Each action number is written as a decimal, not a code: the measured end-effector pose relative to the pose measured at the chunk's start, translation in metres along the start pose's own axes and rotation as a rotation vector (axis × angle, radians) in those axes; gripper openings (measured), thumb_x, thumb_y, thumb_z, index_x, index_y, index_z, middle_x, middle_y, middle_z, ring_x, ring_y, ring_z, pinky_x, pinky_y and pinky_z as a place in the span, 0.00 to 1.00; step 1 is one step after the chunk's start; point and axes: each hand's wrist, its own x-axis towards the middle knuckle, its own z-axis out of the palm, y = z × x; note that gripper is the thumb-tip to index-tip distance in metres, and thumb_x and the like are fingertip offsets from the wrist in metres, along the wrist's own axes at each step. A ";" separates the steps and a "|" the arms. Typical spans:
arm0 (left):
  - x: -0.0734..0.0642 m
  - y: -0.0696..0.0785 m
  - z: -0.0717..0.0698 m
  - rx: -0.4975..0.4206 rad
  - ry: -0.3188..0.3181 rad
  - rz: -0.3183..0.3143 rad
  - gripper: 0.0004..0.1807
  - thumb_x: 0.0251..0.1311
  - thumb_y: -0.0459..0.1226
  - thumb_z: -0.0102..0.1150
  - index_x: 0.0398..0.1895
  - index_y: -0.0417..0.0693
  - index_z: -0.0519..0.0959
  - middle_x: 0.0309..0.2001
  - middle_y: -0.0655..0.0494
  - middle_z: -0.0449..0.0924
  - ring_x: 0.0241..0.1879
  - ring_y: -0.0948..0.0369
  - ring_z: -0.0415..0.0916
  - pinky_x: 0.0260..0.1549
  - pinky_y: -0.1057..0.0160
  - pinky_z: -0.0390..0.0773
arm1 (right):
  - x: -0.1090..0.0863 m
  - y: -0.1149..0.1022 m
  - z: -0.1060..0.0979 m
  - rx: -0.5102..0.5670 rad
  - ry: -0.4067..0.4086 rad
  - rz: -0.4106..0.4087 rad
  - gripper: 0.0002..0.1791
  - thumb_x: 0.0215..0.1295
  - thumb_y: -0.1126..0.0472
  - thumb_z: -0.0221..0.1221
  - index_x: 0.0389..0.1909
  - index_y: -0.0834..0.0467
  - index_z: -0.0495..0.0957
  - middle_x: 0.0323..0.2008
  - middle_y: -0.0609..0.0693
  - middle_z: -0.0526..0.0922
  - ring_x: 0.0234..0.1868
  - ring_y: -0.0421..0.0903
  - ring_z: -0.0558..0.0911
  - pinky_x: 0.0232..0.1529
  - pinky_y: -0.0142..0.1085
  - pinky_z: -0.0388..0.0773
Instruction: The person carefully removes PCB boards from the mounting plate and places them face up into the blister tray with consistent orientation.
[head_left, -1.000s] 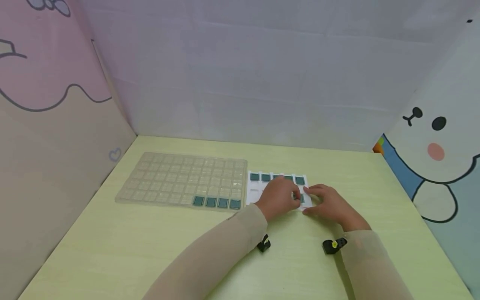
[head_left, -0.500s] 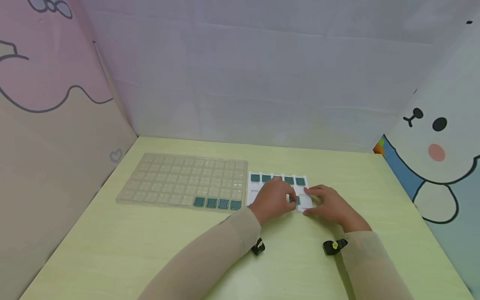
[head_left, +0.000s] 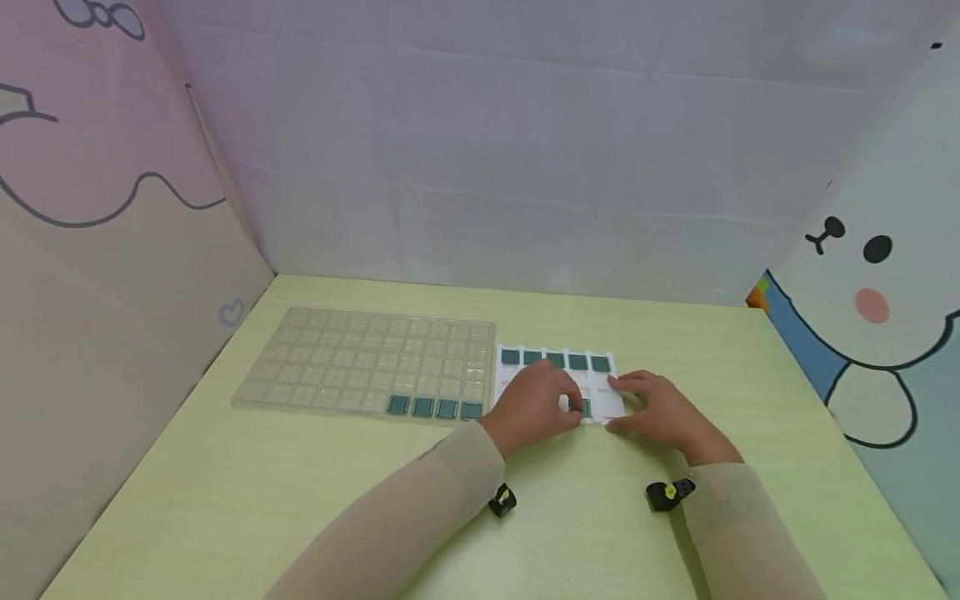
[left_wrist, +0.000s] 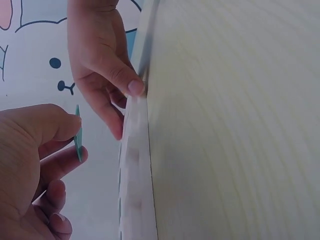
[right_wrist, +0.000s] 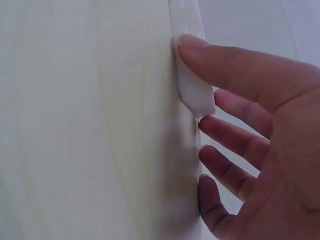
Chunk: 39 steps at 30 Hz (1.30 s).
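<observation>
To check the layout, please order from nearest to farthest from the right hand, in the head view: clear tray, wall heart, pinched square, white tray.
1. White tray: touching the right hand.
2. Pinched square: in the left hand.
3. Clear tray: farther left.
4. Wall heart: left wall, farthest.

Diffuse, muted light casts soft, blurry shadows.

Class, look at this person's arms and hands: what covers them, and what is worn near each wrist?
The left hand and right hand are ungloved. The left sleeve and right sleeve are long, plain and beige. A small black device shows by each cuff: the left device and the right device, which bears a yellow spot.
</observation>
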 end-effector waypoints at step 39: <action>-0.044 -0.030 -0.019 -0.078 0.052 0.072 0.05 0.61 0.38 0.70 0.31 0.61 0.88 0.36 0.74 0.83 0.42 0.64 0.73 0.46 0.67 0.74 | 0.001 -0.002 0.003 -0.009 -0.014 0.037 0.44 0.56 0.50 0.77 0.72 0.60 0.73 0.69 0.66 0.69 0.71 0.70 0.63 0.69 0.66 0.60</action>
